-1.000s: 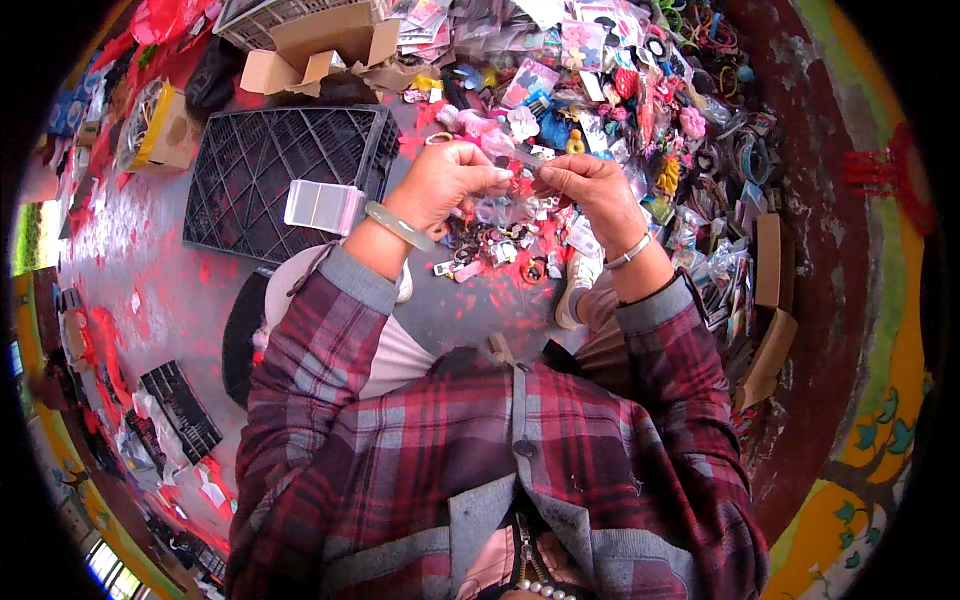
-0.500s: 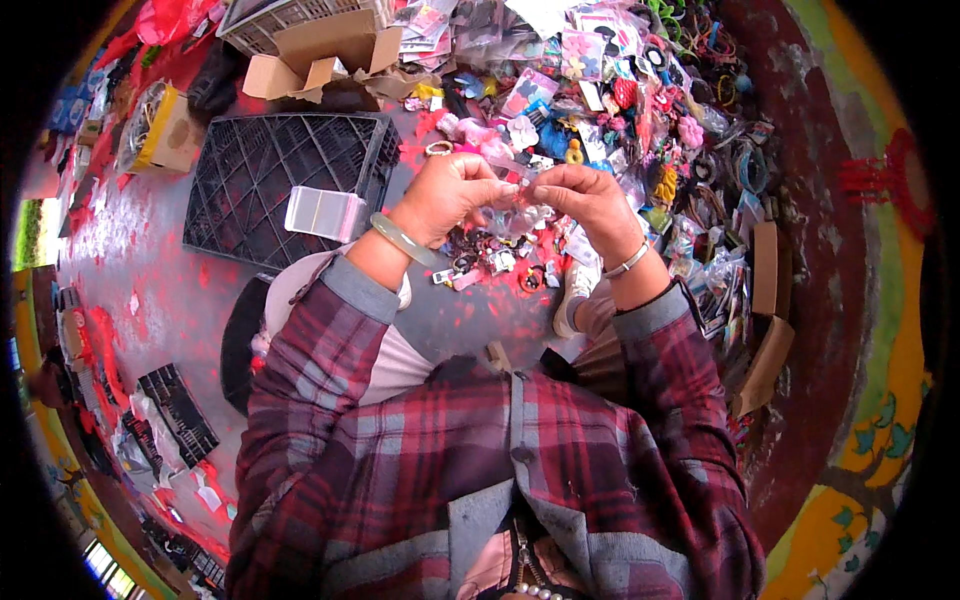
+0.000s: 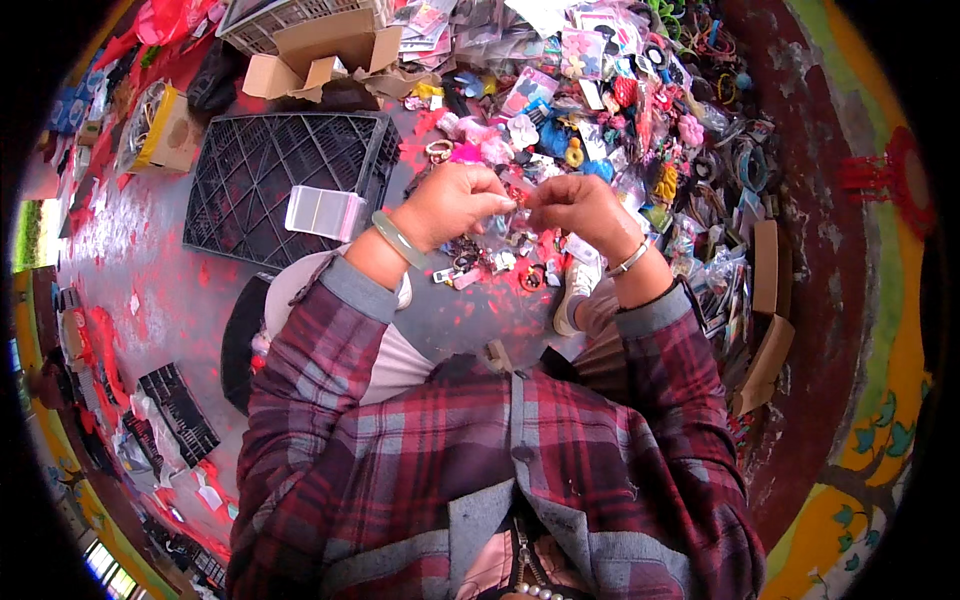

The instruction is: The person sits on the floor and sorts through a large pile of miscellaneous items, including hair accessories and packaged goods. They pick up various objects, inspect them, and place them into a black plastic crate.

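In front of me, over the heap, both my hands are raised with their fingertips pinched close together. My left hand (image 3: 456, 206), with a pale bangle on its wrist, grips one side of what looks like a small clear plastic bag (image 3: 497, 222). The fingers of my right hand (image 3: 584, 212) are bent and pressed together at its other side. Most of the bag hides behind the fingers or blends with the clutter beneath. A stack of clear plastic bags (image 3: 318, 212) lies on an upturned black crate (image 3: 270, 165) left of my left hand.
Hair ties, trinkets and packets form a large heap (image 3: 610, 130) ahead and to the right. An open cardboard box (image 3: 330, 50) stands beyond the crate. Cardboard flaps (image 3: 765, 270) edge the heap at right. Another black crate (image 3: 178, 415) lies at left on the floor (image 3: 130, 260).
Both hands have shifted slightly, with the right fingers curling further inward. The clear strip that showed above the fingertips is now lower and harder to see. A bright pink piece shows beyond my left hand.
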Motion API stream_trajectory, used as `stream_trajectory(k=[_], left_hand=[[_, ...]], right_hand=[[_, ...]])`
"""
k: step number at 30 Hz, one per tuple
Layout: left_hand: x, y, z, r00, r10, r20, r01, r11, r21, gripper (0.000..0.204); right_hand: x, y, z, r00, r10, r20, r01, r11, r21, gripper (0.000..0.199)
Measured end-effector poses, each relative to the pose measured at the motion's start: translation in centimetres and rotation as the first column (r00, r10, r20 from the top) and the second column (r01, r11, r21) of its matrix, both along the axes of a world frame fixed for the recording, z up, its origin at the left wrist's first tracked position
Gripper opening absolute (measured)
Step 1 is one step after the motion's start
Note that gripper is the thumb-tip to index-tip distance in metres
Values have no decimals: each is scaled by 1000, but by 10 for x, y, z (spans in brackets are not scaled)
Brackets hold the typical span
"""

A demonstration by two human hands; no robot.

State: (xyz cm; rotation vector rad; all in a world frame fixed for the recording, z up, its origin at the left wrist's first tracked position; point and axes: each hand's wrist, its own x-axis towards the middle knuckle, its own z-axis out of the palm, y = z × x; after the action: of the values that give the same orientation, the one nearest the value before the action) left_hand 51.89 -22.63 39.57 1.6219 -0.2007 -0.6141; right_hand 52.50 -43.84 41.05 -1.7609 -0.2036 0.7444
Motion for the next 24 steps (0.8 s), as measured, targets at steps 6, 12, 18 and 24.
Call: stream_trajectory(k=[6, 12, 18, 24], left_hand=[[-4, -4, -2, 987, -159, 8, 158, 984, 77, 12], [-3, -2, -12, 931, -304, 202, 273, 947, 166, 14], [-6, -2, -13, 951, -248, 182, 223, 964, 147, 15], [-6, -5, -13, 973, -192, 130, 178, 978, 109, 17]], right_hand=[[-2, -4, -22, 986, 156, 66, -152, 986, -61, 15], [-3, -3, -20, 967, 171, 190, -119, 959, -257, 17], [-4, -4, -18, 897, 298, 327, -181, 922, -342, 16], [-8, 2, -20, 946, 270, 179, -210, 932, -297, 19]])
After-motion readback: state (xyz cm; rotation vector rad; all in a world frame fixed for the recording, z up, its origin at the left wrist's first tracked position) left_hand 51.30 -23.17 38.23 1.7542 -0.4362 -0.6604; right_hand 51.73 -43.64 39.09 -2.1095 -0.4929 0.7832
